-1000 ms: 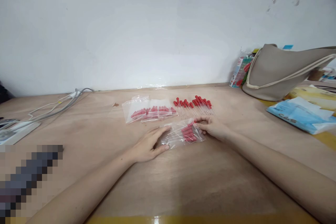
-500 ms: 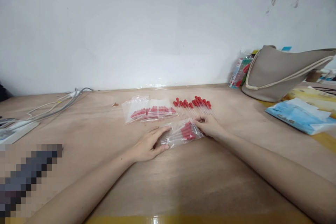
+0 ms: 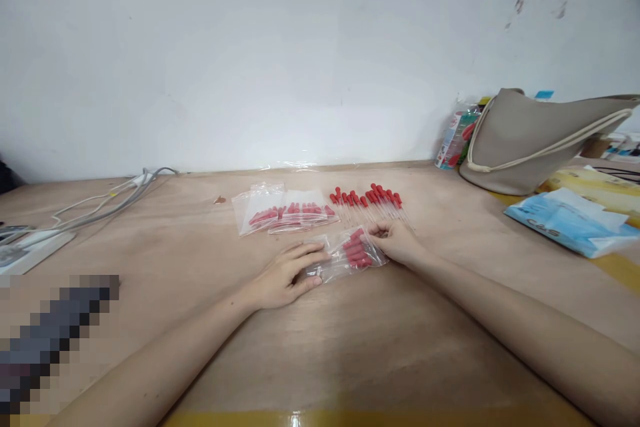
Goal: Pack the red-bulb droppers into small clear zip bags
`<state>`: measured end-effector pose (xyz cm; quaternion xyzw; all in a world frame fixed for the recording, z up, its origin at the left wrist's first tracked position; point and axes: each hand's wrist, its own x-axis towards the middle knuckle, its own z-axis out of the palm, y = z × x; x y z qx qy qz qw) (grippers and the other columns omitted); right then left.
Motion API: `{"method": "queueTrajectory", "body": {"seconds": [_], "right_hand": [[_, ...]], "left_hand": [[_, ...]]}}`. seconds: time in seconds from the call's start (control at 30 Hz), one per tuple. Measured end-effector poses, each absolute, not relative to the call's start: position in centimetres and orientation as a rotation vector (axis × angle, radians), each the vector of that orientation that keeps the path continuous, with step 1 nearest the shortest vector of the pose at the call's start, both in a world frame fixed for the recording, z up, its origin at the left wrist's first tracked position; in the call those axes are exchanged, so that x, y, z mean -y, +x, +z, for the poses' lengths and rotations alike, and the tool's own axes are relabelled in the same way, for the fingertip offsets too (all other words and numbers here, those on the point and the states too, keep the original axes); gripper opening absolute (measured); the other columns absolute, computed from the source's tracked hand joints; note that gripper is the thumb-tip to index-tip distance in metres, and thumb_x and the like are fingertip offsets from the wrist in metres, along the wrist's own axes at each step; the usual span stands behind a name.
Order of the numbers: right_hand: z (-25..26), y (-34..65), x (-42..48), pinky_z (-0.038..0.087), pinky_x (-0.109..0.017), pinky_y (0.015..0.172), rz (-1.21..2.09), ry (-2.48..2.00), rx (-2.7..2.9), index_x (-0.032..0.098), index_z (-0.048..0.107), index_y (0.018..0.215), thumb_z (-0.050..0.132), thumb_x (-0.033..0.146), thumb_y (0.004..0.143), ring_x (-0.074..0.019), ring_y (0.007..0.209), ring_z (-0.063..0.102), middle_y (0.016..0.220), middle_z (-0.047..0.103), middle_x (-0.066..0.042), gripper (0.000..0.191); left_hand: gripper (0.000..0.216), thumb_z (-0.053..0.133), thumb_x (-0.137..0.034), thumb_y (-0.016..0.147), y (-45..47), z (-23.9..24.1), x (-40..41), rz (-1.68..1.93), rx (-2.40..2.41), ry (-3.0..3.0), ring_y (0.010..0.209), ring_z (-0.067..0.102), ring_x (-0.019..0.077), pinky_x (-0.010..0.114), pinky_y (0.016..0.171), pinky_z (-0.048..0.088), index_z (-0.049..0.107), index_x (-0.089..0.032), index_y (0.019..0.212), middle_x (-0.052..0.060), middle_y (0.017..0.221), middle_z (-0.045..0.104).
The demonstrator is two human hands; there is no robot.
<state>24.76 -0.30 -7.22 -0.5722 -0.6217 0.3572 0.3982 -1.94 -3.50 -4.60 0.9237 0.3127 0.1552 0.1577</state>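
- Clear bag [image 3: 340, 271], red-topped droppers [image 3: 357, 251] inside: on the desk [image 3: 300, 360], between my two hands.
- My left grip [image 3: 283, 278]: thumb and fingers apart, touching the bag's left end.
- My right grip [image 3: 400, 241]: fingertips together, clamped on the bag's right edge.
- Beyond: filled bags [image 3: 295, 210], overlapping; loose droppers [image 3: 371, 200] just right of them.

The right hand [image 3: 395, 241] pinches a bag [image 3: 340, 271] of droppers [image 3: 357, 250], the left hand [image 3: 286, 277] spread at its other end, near more bags [image 3: 263, 199] and loose droppers [image 3: 383, 194].
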Motion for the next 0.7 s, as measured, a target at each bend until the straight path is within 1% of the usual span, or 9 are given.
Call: {"method": "queueTrajectory", "body": {"seconds": [0.17,0.3,0.47,0.7], "right_hand": [[-7.1,25.0,0.5,0.045,-0.023,0.050,0.976,-1.434,1.641,0.015,0.064,0.065,0.066,0.043,0.063,-0.0145,0.058,0.059,0.063,0.065,-0.003,0.028],[-7.8,25.4,0.1,0.045,-0.024,0.051,0.904,-1.466,1.587,0.016,0.062,0.066,0.066,0.043,0.064,-0.0143,0.058,0.059,0.064,0.065,-0.003,0.027],[-8.0,25.4,0.0,0.047,-0.024,0.053,0.912,-1.444,1.512,0.016,0.062,0.078,0.069,0.037,0.061,-0.0143,0.059,0.060,0.065,0.065,-0.003,0.028],[-7.1,24.8,0.6,0.047,-0.025,0.055,1.021,-1.351,1.470,0.015,0.064,0.071,0.068,0.038,0.061,-0.0143,0.059,0.060,0.065,0.066,-0.003,0.026]], "left_hand": [[0.045,0.046,-0.037,0.088,-1.9,-4.7,3.5,0.484,-0.902,2.636,0.124,0.040,0.0214,0.040,0.103,0.034,0.039,-0.024,0.131,0.007,0.134,0.043],[0.050,0.047,-0.037,0.087,-2.0,-4.9,3.4,0.512,-0.927,2.628,0.122,0.042,0.0223,0.041,0.102,0.035,0.035,-0.022,0.133,0.009,0.132,0.045],[0.041,0.044,-0.037,0.089,-2.0,-4.7,3.5,0.457,-0.925,2.642,0.125,0.038,0.0224,0.041,0.103,0.033,0.043,-0.027,0.129,0.006,0.136,0.041],[0.041,0.043,-0.037,0.090,-2.0,-4.7,3.4,0.416,-0.929,2.654,0.126,0.037,0.0207,0.040,0.104,0.032,0.041,-0.030,0.131,0.005,0.138,0.038]]}}
